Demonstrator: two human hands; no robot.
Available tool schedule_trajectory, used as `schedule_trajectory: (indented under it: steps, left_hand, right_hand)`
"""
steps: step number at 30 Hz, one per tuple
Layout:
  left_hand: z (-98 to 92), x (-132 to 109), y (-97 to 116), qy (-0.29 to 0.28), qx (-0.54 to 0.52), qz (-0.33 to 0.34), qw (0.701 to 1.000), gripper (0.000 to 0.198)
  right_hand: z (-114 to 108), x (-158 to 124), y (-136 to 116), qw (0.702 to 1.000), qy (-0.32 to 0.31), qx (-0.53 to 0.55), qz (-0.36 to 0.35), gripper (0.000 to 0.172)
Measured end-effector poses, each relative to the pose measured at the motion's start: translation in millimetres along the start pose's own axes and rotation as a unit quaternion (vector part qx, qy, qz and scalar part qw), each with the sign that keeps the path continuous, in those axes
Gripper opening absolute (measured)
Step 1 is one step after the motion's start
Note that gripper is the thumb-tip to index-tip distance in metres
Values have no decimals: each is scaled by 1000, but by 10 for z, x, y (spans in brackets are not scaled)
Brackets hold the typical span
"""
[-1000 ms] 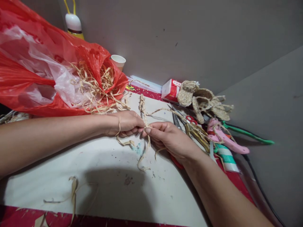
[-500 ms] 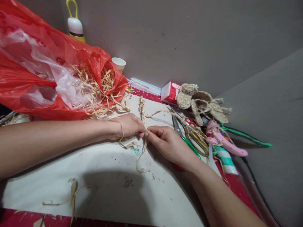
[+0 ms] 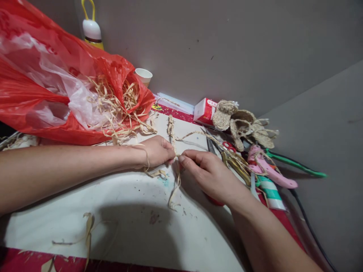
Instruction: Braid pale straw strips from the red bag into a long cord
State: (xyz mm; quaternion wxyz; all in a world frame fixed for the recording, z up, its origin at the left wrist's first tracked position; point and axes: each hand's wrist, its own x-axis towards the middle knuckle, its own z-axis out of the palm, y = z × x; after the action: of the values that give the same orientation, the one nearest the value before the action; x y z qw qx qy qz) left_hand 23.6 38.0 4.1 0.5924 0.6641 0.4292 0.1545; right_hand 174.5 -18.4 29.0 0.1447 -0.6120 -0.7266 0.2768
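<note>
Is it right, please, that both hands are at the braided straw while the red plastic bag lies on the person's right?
Not quite: the head view shows the red plastic bag on the person's left; the left hand and right hand are indeed at the braided straw.

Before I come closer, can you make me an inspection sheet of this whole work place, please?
Surface: white tabletop with a blue-green stain.
Things in hand: straw-coloured braid, with loose strands trailing below it.
Clutter: red bag of straw strips on the left; woven pieces and a pink tool on the right.
Hands: left hand closed at the braid; right hand pinching a strand.
Cables: black cable curving down at the right.
Surroundings: grey wall behind; other people: nothing seen.
</note>
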Motion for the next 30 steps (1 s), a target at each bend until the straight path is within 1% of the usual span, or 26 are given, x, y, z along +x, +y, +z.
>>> schedule_trajectory:
  steps: [2, 4, 6, 8, 10, 12, 15, 18, 22, 25, 27, 29, 30]
  left_hand:
    - [-4, 2, -2, -1, -15, -3, 1000, 19]
    - [-10, 6, 2, -9, -40, -14, 999, 19]
    - [-14, 11, 7, -21, -72, -27, 997, 20]
    - [-14, 15, 9, -34, -105, -35, 993, 24]
    - [-11, 14, 11, -46, -133, -37, 989, 28]
    - [-5, 4, 18, -57, -156, -38, 985, 30]
    - [6, -20, 35, -61, -185, -41, 980, 29]
    - [21, -39, 38, -51, -180, -27, 982, 24]
    - [41, -37, -3, -39, -141, -3, 989, 13]
    - [39, -25, -38, -35, -111, 5, 993, 12]
    - [29, -18, -50, -37, -92, 13, 995, 13]
    - [17, -16, -50, -41, -79, 18, 996, 14]
    - [12, -17, -46, -44, -75, 19, 996, 14]
  right_hand:
    - [54, -13, -21, 999, -4, 36, -14, 27]
    - [126, -32, -46, 999, 9, 32, -28, 26]
    - [199, -59, -72, 999, 20, -18, -23, 25]
    - [259, -89, -98, 995, 14, -95, -7, 24]
    - [301, -117, -116, 984, 1, -176, 3, 23]
    - [324, -138, -124, 971, -5, -239, -2, 21]
    - [328, -153, -122, 955, 1, -297, -10, 19]
    - [327, -148, -120, 947, 8, -320, -16, 20]
    - [372, -157, -149, 950, -11, -311, -36, 18]
    - [373, -254, -228, 963, -48, -261, -51, 18]
    - [305, -369, -304, 971, -110, -196, -77, 19]
    - [177, -475, -368, 968, -202, -108, -102, 19]
    - [101, -504, -381, 964, -234, -67, -110, 20]
